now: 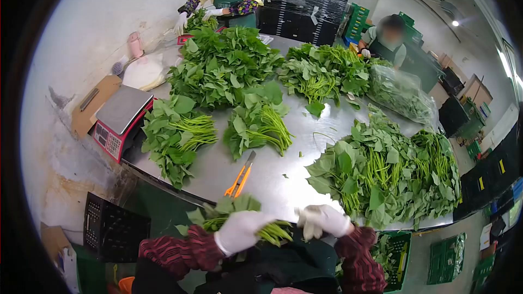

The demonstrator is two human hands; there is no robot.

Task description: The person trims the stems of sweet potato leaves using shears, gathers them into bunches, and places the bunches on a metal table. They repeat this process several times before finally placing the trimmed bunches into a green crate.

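One left hand point(242, 231), wearing a white glove, is gripping one small bunch of green leafy stems point(275, 233) at the near edge of the shiny grey metal table point(269, 171). One right hand point(322, 221), also white-gloved, is bending its fingers just beside the stem ends; I cannot tell whether they are pinching something. Near this same edge, one pair of orange-handled scissors point(239, 178) is lying on the surface. Two separate green bunches are lying farther in: one bunch point(177, 136) by the left edge, another bunch point(260, 125) beside it. Three larger heaps are covering other parts: one heap point(223, 65) toward the far left corner, a second heap point(321, 71) toward the far edge, a third heap point(384, 171) at the near right corner. One clear plastic bag of leaves point(406, 95) is resting along the right edge. One red scale with a flat grey plate point(122, 110) is standing at the left edge. Two other people are standing beyond the table, one person point(235, 0) wearing a green apron.
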